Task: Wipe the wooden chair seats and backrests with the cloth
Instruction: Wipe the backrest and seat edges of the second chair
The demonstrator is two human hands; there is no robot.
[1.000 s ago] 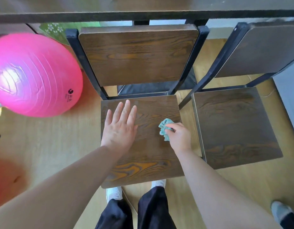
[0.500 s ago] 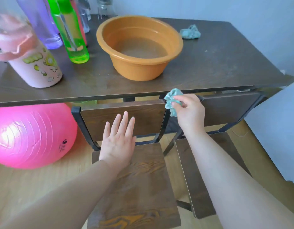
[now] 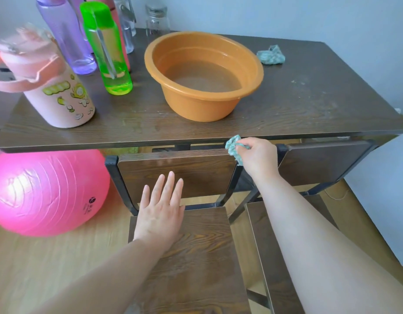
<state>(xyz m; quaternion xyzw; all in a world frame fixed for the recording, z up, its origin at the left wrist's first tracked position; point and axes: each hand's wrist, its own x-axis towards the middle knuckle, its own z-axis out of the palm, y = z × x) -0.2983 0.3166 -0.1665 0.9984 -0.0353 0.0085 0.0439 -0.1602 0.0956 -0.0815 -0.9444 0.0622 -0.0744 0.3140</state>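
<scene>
Two dark wooden chairs with black metal frames stand side by side under a table. My right hand (image 3: 257,157) grips a crumpled teal cloth (image 3: 232,146) at the top right corner of the left chair's backrest (image 3: 173,171). My left hand (image 3: 160,211) lies flat with straight fingers over the back edge of the left chair's seat (image 3: 200,257). The right chair's backrest (image 3: 320,162) and seat (image 3: 270,257) are partly hidden by my right forearm.
The wooden table (image 3: 286,109) carries an orange basin (image 3: 202,73) with water, a second teal cloth (image 3: 270,55), a pink jug (image 3: 46,82), a green bottle (image 3: 107,48) and a purple bottle (image 3: 66,35). A pink exercise ball (image 3: 44,191) sits on the floor at left.
My right hand lifted the cloth from the left chair's seat up to the top right corner of its backrest. The view tilted up to show the table. My left hand stayed on the seat.
</scene>
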